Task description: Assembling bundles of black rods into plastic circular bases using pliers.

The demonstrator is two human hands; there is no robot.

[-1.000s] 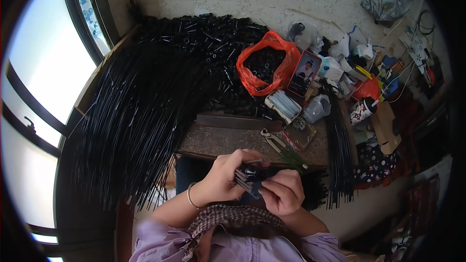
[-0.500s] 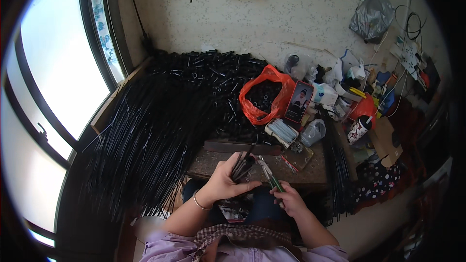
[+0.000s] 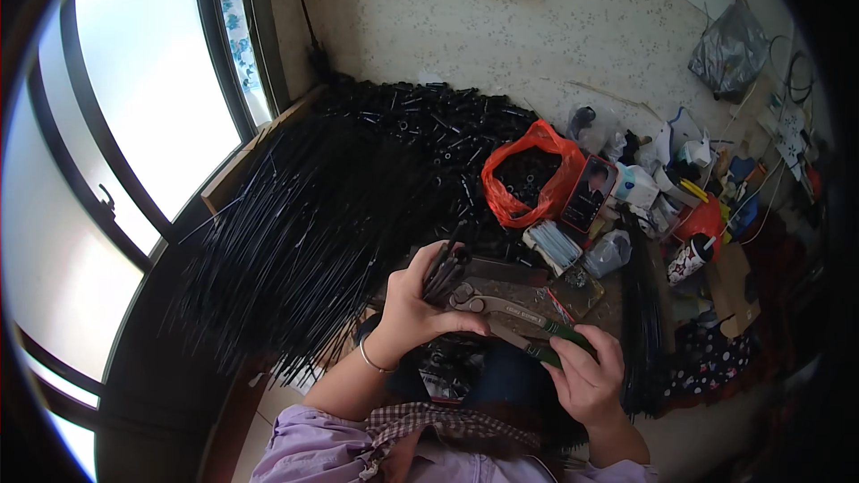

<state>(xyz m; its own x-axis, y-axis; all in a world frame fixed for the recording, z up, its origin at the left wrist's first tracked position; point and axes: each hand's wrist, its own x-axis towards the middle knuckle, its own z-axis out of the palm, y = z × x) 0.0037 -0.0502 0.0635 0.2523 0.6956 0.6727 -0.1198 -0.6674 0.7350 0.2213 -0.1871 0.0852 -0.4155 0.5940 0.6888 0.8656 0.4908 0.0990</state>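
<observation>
My left hand (image 3: 410, 304) is closed around a small bundle of dark, tube-like pieces (image 3: 446, 274), its thumb stretched out below them. My right hand (image 3: 591, 380) grips a pair of green-handled pliers (image 3: 521, 310) with the handles spread apart. The metal head of the pliers meets the lower end of the bundle; whether the jaws are around a piece I cannot tell. Both hands are above the near edge of a worn wooden table (image 3: 510, 291).
Long thin black rods (image 3: 295, 241) fan over the table's left side, beside a heap of short black tubes (image 3: 429, 116). A red plastic bag (image 3: 573, 161), a phone (image 3: 588, 194), a box of pale sticks (image 3: 555, 246) and a patterned cup (image 3: 687, 261) stand to the right.
The pliers have swung from pointing up and away to pointing left, their head now at the bundle and their handles wider apart. The whole view has shifted, the scene sliding right.
</observation>
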